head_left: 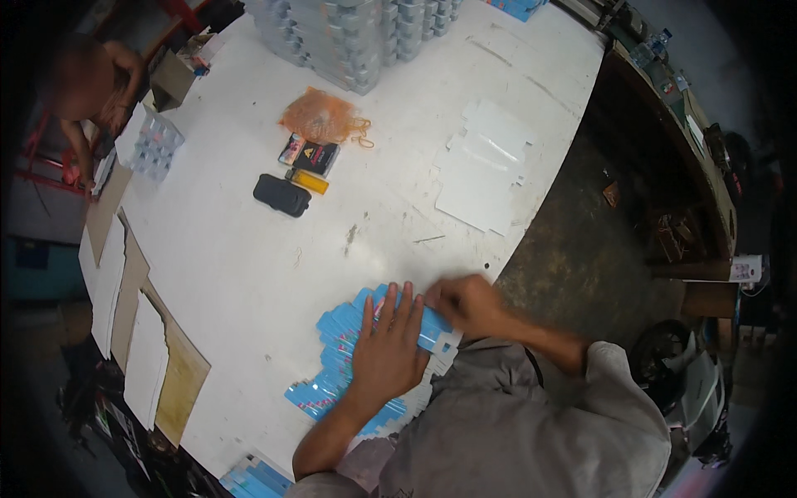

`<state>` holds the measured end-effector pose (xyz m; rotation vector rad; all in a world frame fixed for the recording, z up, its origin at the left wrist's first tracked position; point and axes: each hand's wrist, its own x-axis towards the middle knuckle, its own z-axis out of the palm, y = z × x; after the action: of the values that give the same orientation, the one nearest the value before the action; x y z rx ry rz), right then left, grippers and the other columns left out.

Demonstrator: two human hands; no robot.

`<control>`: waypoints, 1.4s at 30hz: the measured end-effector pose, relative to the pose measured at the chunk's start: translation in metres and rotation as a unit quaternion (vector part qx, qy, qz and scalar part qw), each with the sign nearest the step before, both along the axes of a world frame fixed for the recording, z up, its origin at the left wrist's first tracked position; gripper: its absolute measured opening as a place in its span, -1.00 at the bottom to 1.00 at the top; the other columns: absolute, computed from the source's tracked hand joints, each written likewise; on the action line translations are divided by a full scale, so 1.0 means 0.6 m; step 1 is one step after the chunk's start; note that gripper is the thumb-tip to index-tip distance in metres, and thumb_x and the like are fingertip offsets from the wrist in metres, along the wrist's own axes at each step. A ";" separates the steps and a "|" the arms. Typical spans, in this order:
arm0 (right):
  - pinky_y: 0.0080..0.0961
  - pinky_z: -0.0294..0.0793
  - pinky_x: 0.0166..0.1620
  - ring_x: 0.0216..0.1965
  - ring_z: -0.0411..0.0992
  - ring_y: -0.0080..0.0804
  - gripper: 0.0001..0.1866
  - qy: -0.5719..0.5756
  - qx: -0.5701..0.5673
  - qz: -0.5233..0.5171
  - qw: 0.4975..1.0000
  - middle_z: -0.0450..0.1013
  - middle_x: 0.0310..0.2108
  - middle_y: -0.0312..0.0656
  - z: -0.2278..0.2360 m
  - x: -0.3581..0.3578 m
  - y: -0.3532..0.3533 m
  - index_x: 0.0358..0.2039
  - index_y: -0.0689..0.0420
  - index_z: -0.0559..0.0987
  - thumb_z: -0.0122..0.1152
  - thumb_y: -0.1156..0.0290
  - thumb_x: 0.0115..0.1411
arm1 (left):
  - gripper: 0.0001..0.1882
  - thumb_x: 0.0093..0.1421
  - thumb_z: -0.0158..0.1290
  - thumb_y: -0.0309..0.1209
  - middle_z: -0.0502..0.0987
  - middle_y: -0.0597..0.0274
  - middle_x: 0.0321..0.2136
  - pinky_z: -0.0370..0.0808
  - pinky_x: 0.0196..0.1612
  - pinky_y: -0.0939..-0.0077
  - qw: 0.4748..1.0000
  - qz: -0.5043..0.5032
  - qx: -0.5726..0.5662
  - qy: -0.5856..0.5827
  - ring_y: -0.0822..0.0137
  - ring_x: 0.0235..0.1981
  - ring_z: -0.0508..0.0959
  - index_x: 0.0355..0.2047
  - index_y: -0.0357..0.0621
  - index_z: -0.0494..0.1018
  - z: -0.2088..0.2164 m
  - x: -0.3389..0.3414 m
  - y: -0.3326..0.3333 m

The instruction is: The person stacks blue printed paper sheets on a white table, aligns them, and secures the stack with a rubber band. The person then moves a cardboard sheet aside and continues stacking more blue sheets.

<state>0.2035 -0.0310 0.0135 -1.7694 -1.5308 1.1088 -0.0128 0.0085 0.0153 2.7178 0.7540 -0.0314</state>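
Observation:
A fanned-out spread of flat blue printed cartons (336,353) with white tabs lies at the table's near edge, against my body. My left hand (388,353) rests flat on top of it, fingers stretched and slightly apart. My right hand (466,305) is closed at the far right end of the spread, its fingertips pinched at the edge of a blue carton (433,330). That hand is a little blurred, and its palm side is hidden. White cut-out tabs of the cartons show below the left hand and near the right wrist.
On the white table (224,266) lie a black phone-like case (281,195), a yellow lighter (308,181), a dark small pack (315,154), an orange plastic bag (320,116) and flat white sheets (481,170). Grey moulded trays (332,41) stand stacked behind. A person (91,91) works at the far left.

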 end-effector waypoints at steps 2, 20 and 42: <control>0.02 0.50 0.05 0.06 0.54 0.01 -0.63 -0.317 0.237 -0.089 0.914 0.57 0.06 0.12 -0.038 0.054 0.035 0.05 0.18 0.64 0.34 0.33 0.27 | -0.24 0.28 0.13 -0.12 0.24 -0.26 0.43 -0.01 0.49 -0.29 0.997 0.022 -0.040 -0.063 -0.25 0.48 0.17 0.35 -0.41 0.31 0.009 0.001 0.000; 0.06 0.53 -0.14 -0.20 0.54 0.31 -0.84 -0.015 -0.075 0.117 0.990 0.55 -0.29 0.23 -0.009 0.000 -0.001 -0.18 0.26 0.56 0.24 0.53 0.23 | -0.24 0.27 0.13 -0.21 0.26 -0.16 0.43 0.02 0.50 -0.23 0.998 0.002 -0.022 -0.057 -0.14 0.50 0.16 0.39 -0.37 0.25 -0.002 0.002 0.000; -0.04 0.56 -0.14 -0.23 0.61 0.21 -0.79 -0.100 -0.037 -0.023 0.994 0.60 -0.29 0.20 -0.011 0.068 0.040 -0.08 0.24 0.65 0.23 0.48 0.32 | -0.15 0.07 0.26 -0.20 0.18 -0.01 0.49 0.02 0.43 -0.51 1.000 0.012 -0.017 -0.020 -0.09 0.53 0.11 0.37 -0.21 0.34 0.004 0.007 -0.003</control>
<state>0.2445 -0.0069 0.0068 -2.0074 -1.5731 1.0043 -0.0086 0.0068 0.0176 2.6695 0.7677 0.0150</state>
